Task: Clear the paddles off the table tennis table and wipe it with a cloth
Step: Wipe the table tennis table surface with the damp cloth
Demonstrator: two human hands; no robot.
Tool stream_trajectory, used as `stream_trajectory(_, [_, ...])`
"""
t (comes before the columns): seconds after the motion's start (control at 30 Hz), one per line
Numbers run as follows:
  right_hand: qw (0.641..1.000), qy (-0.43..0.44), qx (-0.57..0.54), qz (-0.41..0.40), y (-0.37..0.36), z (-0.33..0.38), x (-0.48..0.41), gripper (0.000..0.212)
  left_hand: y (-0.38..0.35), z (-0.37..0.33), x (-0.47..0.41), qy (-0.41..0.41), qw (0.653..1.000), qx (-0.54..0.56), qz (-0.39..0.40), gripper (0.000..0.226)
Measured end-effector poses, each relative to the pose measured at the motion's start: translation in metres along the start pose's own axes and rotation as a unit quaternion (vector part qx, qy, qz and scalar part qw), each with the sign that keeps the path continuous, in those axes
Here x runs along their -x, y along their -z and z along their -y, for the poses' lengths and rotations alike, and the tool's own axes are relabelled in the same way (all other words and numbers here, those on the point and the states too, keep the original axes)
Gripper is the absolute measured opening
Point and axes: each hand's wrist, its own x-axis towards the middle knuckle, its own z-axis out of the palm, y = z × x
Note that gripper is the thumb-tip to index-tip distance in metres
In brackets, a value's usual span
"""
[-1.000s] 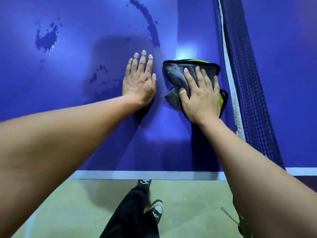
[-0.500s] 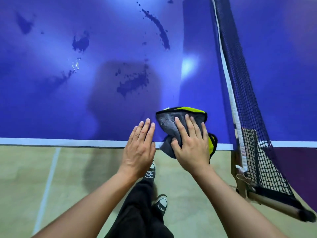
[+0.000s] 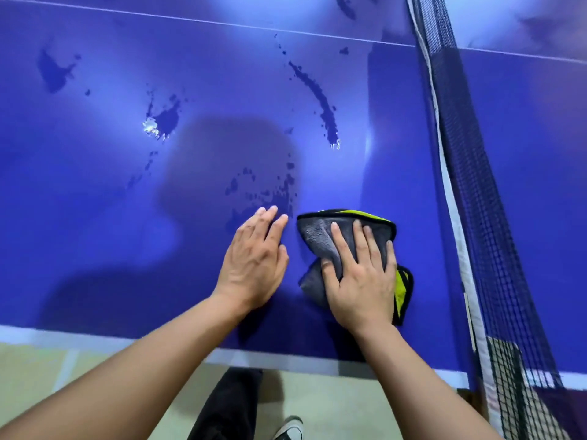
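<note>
A blue table tennis table [image 3: 95,217] fills the view, with dark wet patches [image 3: 314,96] and droplets across it. A folded grey cloth with a yellow-green side and black trim [image 3: 317,233] lies on the table near the front edge. My right hand [image 3: 359,274] presses flat on the cloth with straight fingers. My left hand [image 3: 257,258] lies flat on the bare table just left of the cloth, fingers straight. No paddles are in view.
The dark net [image 3: 476,185] with its white top band runs along the right side, close to the cloth. The table's white front edge line [image 3: 286,360] lies just below my hands. Below it are the pale floor [image 3: 31,376], a dark trouser leg and a shoe [image 3: 289,431].
Both hands and the cloth slid back from mid-table to the front edge, then forward again onto the table. The cloth stays under my right hand.
</note>
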Motion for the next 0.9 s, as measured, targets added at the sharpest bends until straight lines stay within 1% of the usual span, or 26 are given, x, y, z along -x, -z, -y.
stream_trajectory(0.13, [1.0, -0.003, -0.006, 0.004, -0.008, 0.0, -0.067, 0.063, 0.004, 0.026, -0.089, 0.001, 1.0, -0.02, -0.005, 0.053])
stream_trajectory(0.33, [1.0, -0.017, -0.003, 0.024, -0.025, -0.006, -0.204, 0.064, 0.003, 0.072, -0.232, -0.011, 0.999, -0.049, -0.018, 0.056])
stream_trajectory(0.47, [0.999, -0.017, 0.013, 0.032, -0.034, -0.014, -0.296, 0.064, 0.006, 0.093, -0.31, 0.022, 0.998, -0.052, -0.024, 0.059])
stream_trajectory(0.57, [0.999, -0.026, 0.016, 0.026, -0.039, -0.02, -0.364, 0.064, 0.003, 0.095, -0.322, 0.049, 0.997, -0.055, -0.032, 0.061])
stream_trajectory(0.7, [0.999, -0.023, 0.008, 0.03, -0.048, -0.027, -0.447, 0.063, 0.003, 0.095, -0.322, 0.047, 0.997, -0.047, -0.042, 0.061])
stream_trajectory(0.9, [0.999, -0.014, 0.005, 0.035, -0.061, -0.03, -0.531, 0.063, 0.001, 0.093, -0.322, 0.044, 0.997, -0.05, -0.043, 0.062])
